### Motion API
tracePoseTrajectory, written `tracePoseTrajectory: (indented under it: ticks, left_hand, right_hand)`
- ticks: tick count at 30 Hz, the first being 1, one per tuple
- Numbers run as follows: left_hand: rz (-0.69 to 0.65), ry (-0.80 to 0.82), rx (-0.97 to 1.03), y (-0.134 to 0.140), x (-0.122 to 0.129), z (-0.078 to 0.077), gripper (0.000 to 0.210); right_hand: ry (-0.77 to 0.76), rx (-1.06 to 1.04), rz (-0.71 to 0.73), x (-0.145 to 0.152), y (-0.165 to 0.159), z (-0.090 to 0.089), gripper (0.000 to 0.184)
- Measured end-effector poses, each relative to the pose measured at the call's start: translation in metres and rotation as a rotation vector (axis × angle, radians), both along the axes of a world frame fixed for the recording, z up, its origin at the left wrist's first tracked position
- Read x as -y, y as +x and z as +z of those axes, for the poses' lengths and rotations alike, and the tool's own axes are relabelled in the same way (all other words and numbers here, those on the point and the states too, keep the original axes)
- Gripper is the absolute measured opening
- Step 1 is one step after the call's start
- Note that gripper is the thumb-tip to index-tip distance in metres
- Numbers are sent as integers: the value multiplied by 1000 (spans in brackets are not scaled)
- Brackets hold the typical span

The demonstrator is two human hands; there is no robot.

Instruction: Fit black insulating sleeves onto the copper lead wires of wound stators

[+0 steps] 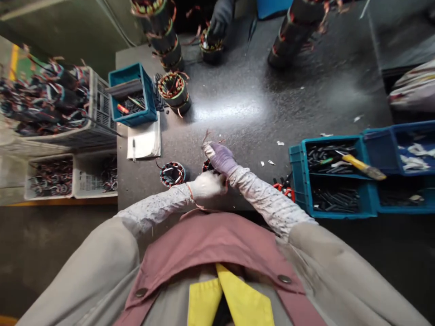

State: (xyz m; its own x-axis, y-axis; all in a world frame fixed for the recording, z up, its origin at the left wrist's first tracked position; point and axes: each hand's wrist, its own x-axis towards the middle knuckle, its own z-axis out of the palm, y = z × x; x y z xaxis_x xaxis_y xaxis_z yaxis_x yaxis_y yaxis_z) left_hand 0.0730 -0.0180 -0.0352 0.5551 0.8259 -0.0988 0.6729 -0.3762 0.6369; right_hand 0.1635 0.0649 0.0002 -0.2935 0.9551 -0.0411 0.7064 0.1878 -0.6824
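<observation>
My left hand (206,185), in a white glove, curls against the near side of a wound motor stator (205,166). The two hands cover most of that stator. My right hand (221,158), in a purple glove with pale fingertips, is closed just above it, with thin copper-coloured wire ends (207,135) sticking out past the fingertips. Exactly how the fingers meet the wires is hard to see. Left of my hands, a second stator (172,174) stands upright on the dark table (231,122), its ring of windings facing up.
Blue bins (299,181) with black sleeves and yellow-handled pliers (360,165) stand right, beside red-handled tools (285,189). At left are a blue box (132,120), paper (146,140) and crates (98,99) of stators. Across the table, another person's gloved hand (221,18) touches a stator (211,52) between stacks.
</observation>
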Motion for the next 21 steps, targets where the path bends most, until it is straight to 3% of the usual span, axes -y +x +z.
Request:
tracePoseTrajectory:
  ticks: [2, 4, 6, 9, 11, 14, 18, 20, 21]
  left_hand:
    - [-34, -14, 34, -14, -6, 0, 38]
    - [-107, 25, 202, -42, -17, -3, 32]
    - [-122, 34, 502, -73, -33, -11, 30]
    - [89, -68, 813, -105, -60, -28, 36]
    - [177, -43, 709, -113, -75, -39, 35]
    - [152, 66, 272, -110, -90, -54, 33]
    - [42, 40, 14, -93, -93, -67, 29]
    - [-37, 16, -75, -89, -86, -67, 24]
    - [-59, 3, -115, -88, -80, -65, 21]
  right_hand:
    - [85, -69, -50, 0, 10, 5, 45]
    - [280, -48, -149, 13, 40, 12, 45]
    - [428, 198, -142, 32, 68, 15, 38]
    - [399, 736, 102, 51, 75, 4, 32]
    - [327, 1017, 233, 49, 58, -8, 36]
    - [244, 1222, 342, 34, 30, -18, 39]
    - [153, 1168, 467, 21, 24, -23, 39]
    - [126, 1031, 395, 17, 28, -26, 32]
    - [129, 929, 293, 14, 29, -27, 28]
